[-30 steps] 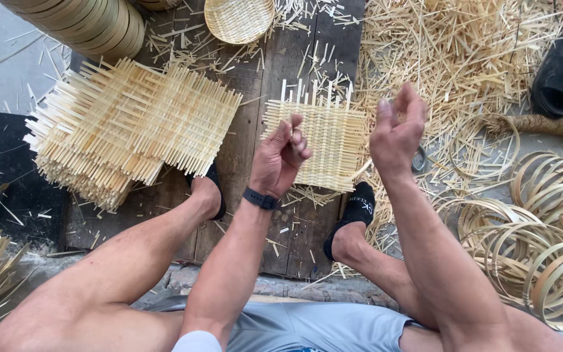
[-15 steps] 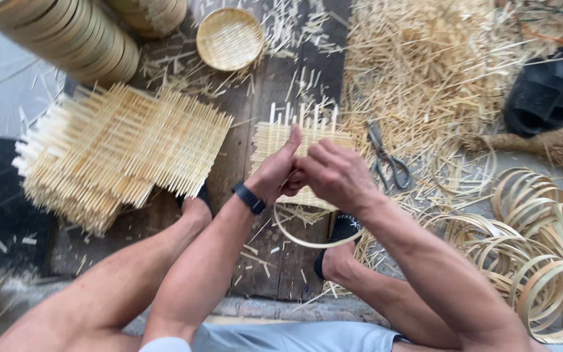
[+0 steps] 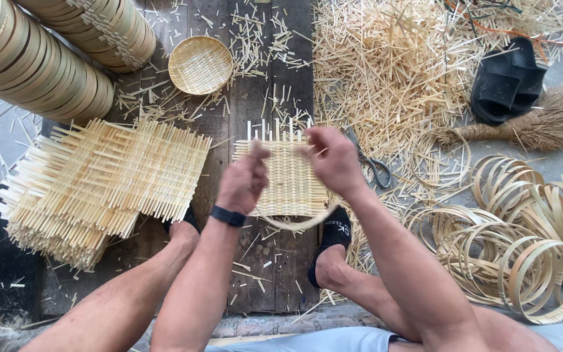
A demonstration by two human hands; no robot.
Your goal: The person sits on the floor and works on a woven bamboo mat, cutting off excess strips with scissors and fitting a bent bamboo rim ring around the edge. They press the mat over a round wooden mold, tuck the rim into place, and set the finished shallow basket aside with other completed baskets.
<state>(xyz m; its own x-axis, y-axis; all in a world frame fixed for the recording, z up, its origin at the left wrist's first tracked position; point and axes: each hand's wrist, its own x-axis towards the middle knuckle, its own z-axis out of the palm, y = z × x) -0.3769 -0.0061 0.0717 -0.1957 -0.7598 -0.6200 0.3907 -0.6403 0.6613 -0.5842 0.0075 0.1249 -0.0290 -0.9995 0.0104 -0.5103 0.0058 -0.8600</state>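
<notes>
Two hands, left (image 3: 245, 179) and right (image 3: 333, 160), pinch a thin bamboo hoop (image 3: 294, 221) over the woven mat (image 3: 288, 179) at 12 o'clock; uneven pressure could likely snap the hoop.

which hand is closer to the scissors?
Right. The right hand is raised just left of the scissors, which lie on the strip litter beside it. The left hand is farther left, across the woven bamboo mat.
</notes>
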